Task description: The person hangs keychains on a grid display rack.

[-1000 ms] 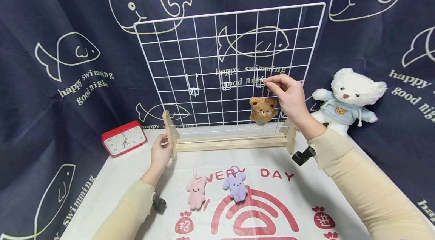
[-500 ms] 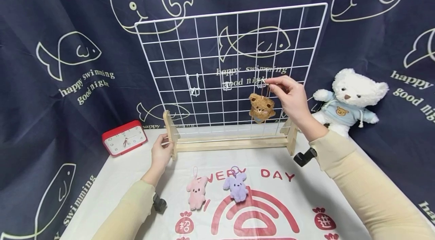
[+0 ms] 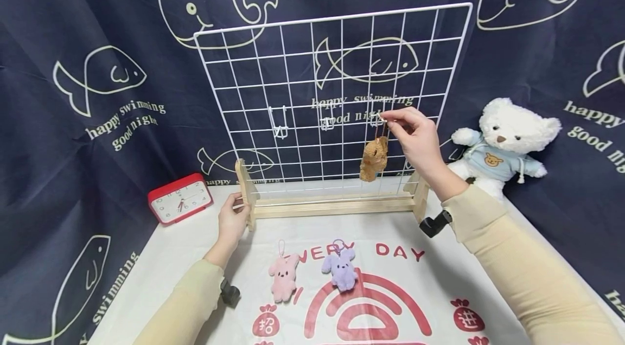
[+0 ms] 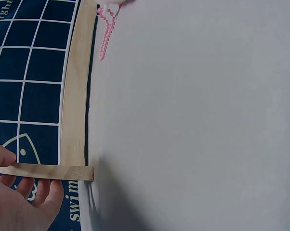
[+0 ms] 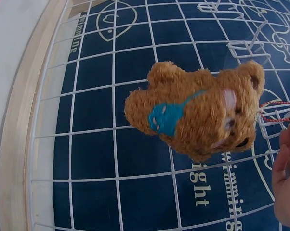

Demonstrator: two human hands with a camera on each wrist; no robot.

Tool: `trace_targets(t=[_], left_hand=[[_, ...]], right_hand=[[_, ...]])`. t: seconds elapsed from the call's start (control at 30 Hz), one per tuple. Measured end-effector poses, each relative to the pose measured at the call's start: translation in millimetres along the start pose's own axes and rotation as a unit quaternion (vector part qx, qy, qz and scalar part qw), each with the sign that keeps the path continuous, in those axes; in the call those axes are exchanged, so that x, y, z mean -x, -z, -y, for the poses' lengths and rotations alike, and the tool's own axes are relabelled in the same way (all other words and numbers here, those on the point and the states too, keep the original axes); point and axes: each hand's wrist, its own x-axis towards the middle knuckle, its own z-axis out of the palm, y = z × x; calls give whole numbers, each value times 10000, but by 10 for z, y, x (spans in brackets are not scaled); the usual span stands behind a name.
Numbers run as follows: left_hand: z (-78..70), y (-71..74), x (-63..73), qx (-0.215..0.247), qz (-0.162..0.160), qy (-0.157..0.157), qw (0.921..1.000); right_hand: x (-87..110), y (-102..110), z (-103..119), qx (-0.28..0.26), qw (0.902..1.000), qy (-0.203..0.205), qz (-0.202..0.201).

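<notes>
A brown plush bear keychain (image 3: 374, 159) with a blue patch hangs in front of the white wire grid rack (image 3: 312, 84). Its bead-chain loop (image 5: 276, 111) is pinched between thumb and finger of my right hand (image 3: 416, 136), right by the rightmost white hook (image 3: 375, 119). Whether the loop sits on the hook cannot be made out. My left hand (image 3: 232, 221) grips the rack's left wooden foot (image 4: 51, 172), thumb on one side and fingers on the other. On the table lie a pink plush keychain (image 3: 283, 278) and a purple one (image 3: 343, 272), both face up.
Two more white hooks hang on the grid, the left hook (image 3: 279, 123) and the middle hook (image 3: 326, 122). A red clock (image 3: 179, 199) stands at the left. The white teddy bear (image 3: 503, 144) sits right of the rack, before a dark blue printed curtain (image 3: 122, 3).
The brown bear has swung and turned sideways below my right hand. That hand has stayed almost in place at the hook. My left hand has kept its grip on the foot.
</notes>
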Motion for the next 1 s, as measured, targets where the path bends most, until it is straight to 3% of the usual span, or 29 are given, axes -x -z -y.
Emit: trace_targets(t=[0.33,0.5,0.63,1.0], left_hand=[[-11,-6,-6,-23,8,-10,10000],[-8,0,0,-30,29,12,10000],[-18,4,3,-47,10,4,10000],[-50,-3,18,-6,22,15,10000]], right_hand=[[66,67,34,-253,9993,-270,-38],[120,104,-154,-313,9991,-294,-30],[198,138,-312,-517,9982,-258,155],[524,107,-473,-1206,9884,-261,885]])
